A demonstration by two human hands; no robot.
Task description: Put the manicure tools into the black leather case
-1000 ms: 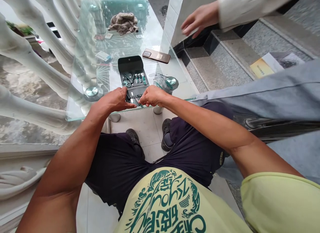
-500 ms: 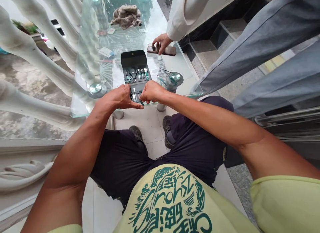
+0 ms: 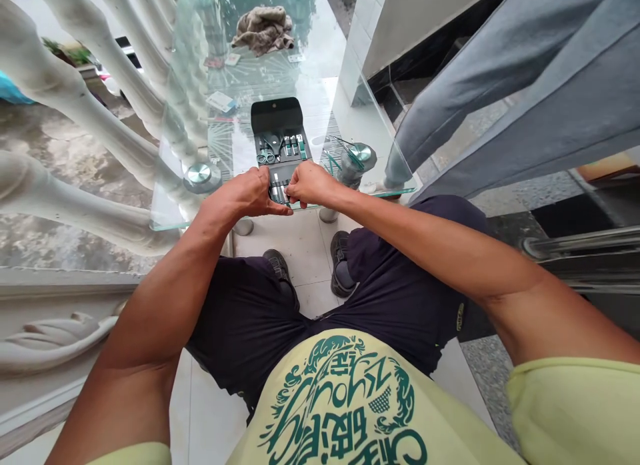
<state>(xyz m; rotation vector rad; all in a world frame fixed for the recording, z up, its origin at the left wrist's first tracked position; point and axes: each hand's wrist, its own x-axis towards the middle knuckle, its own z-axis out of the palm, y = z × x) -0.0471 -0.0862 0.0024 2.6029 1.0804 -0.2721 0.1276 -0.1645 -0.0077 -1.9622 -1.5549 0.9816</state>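
An unfolded black tool case (image 3: 277, 113) lies on the glass surface (image 3: 239, 145), close to its near edge, with its top flap laid back and its lower panel toward the person. The left hand (image 3: 254, 193) is at the case's lower left corner: its fingers touch the left edge of the lower panel, while the thumb is stretched well apart from them along the near edge. The right hand (image 3: 311, 184) comes over the case's lower right side, its fingers drawn together in a pinch above the lower panel — whether a slim tool sits between them I cannot tell, as the hand covers the spot.

In the upper part of the case, scissors (image 3: 265, 156) with teal handles sit at the left, and nail clippers (image 3: 294, 146) stand in a row at the right. Slim silver tools, partly hidden, are strapped in the lower panel.

To the right of the case, loose slender teal tools (image 3: 334, 162) lie near a round metal disc (image 3: 361, 150); another disc is left of the case. A blue-and-white packet (image 3: 221, 102) lies to its upper left, and a crumpled cloth (image 3: 263, 30) beyond it. Well to the case's right — past the surface — stands a person in grey trousers (image 3: 480, 85).
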